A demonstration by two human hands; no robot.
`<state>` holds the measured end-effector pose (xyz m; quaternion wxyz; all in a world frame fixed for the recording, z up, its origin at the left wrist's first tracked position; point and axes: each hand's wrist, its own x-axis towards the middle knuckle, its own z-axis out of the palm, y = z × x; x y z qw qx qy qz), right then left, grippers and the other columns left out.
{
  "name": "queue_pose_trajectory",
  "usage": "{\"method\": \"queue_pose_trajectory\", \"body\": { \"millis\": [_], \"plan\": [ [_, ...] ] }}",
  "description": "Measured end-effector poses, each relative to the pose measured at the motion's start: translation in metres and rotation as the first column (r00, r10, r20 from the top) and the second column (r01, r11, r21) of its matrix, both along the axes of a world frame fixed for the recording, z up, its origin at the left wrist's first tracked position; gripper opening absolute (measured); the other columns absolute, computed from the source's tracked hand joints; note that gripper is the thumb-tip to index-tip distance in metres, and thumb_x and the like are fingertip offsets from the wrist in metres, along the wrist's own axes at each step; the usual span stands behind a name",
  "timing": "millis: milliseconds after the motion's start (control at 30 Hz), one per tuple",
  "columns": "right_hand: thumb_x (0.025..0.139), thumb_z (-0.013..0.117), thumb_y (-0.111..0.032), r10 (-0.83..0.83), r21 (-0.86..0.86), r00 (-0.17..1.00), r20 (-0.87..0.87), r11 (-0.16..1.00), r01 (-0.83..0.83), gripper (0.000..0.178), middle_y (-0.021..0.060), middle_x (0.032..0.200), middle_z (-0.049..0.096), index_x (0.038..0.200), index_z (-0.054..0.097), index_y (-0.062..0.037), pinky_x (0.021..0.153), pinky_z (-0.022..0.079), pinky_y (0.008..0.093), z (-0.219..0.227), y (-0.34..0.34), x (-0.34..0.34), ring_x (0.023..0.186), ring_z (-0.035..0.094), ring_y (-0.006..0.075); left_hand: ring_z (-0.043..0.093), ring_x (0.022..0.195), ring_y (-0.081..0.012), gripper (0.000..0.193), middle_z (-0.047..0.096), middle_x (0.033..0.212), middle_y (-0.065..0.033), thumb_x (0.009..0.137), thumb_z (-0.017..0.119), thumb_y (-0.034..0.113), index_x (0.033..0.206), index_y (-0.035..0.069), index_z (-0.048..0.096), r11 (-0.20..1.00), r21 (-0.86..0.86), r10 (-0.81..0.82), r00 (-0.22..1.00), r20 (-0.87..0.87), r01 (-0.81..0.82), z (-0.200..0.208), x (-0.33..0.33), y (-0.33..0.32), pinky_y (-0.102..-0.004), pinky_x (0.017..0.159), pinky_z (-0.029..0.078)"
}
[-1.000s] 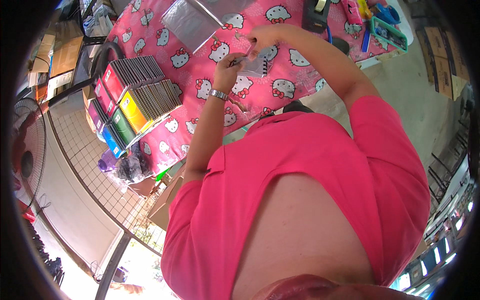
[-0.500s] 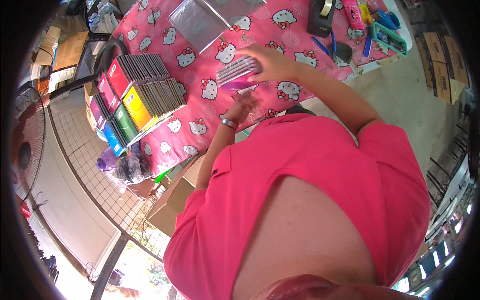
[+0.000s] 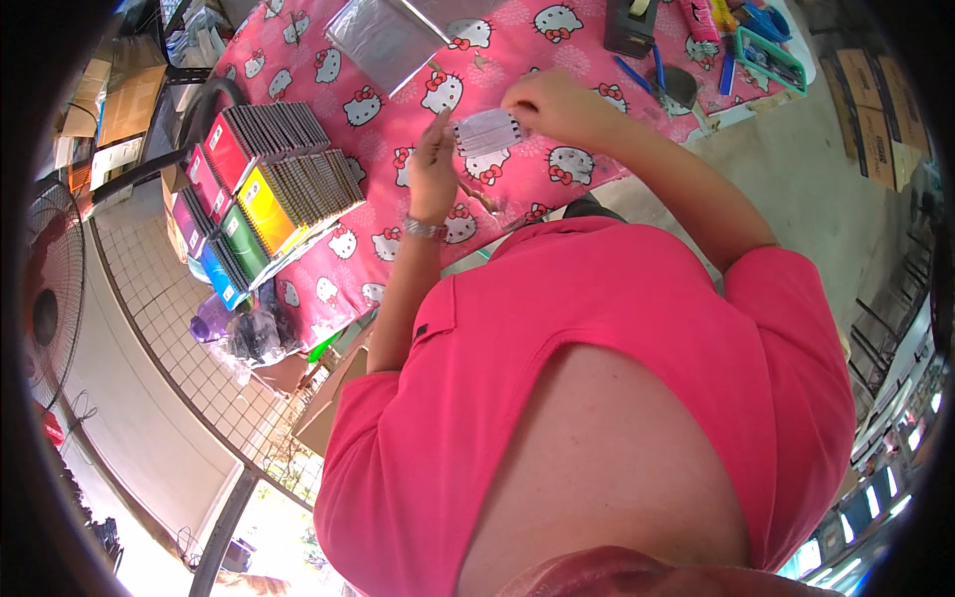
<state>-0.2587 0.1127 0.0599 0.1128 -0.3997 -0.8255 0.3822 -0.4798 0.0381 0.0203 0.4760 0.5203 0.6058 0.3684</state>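
Observation:
A small stack of spiral notebooks (image 3: 486, 133) is between my hands over the pink patterned tablecloth, its pale page edges facing up and dark spiral ends at the sides. My left hand (image 3: 434, 167), with a metal watch at the wrist, stands upright along the stack's left side, fingers stretched out. At the upper right corner, my right hand (image 3: 557, 105) is closed with curled fingers against the stack; the fingertips are partly hidden. To the left, rows of spiral notebooks (image 3: 269, 204) with red, yellow, green, blue and purple covers stand packed together.
Clear plastic sleeves (image 3: 383, 45) lie at the far side. Far right are a tape dispenser (image 3: 631, 26), blue-handled scissors (image 3: 652, 80) and a green basket (image 3: 771, 62). A black fan (image 3: 47, 303) stands at left. Cardboard boxes (image 3: 875, 119) sit on the floor at right.
The stack has turned from showing its purple cover to showing page edges. My left hand rose from below to its left side; my right hand shifted right and curled its fingers.

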Motion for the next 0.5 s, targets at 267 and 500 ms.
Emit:
{"method": "queue_pose_trajectory", "body": {
  "millis": [267, 500],
  "plan": [
    [0.080, 0.065, -0.022, 0.005, -0.325, 0.980, -0.200, 0.943, -0.072, 0.039, 0.0132, 0.108, 0.058, 0.115, 0.059, -0.0078, 0.079, 0.046, 0.0351, -0.057, 0.016, 0.013, 0.095, 0.058, 0.0244, 0.047, 0.116, -0.0166, 0.040, 0.051, 0.128, -0.0092, 0.089, 0.050, 0.007, 0.129, 0.000, 0.047, 0.962, -0.203, -0.022, 0.792, 0.610, 0.183, -0.041, -0.038, 0.008, -0.0301, 0.101, 0.033],
    [0.079, 0.067, -0.020, 0.166, -0.176, 0.950, -0.265, 0.960, -0.216, 0.035, 0.0065, 0.094, 0.052, 0.113, 0.063, -0.0111, 0.075, 0.044, 0.0320, -0.090, 0.031, -0.011, 0.083, 0.053, 0.0184, 0.051, 0.105, -0.0124, 0.044, 0.058, 0.115, -0.0029, 0.083, 0.058, 0.007, 0.127, 0.001, 0.049, 0.904, -0.293, -0.087, 0.806, 0.586, 0.311, -0.064, -0.029, 0.035, -0.0286, 0.092, 0.036]
  ]
}}
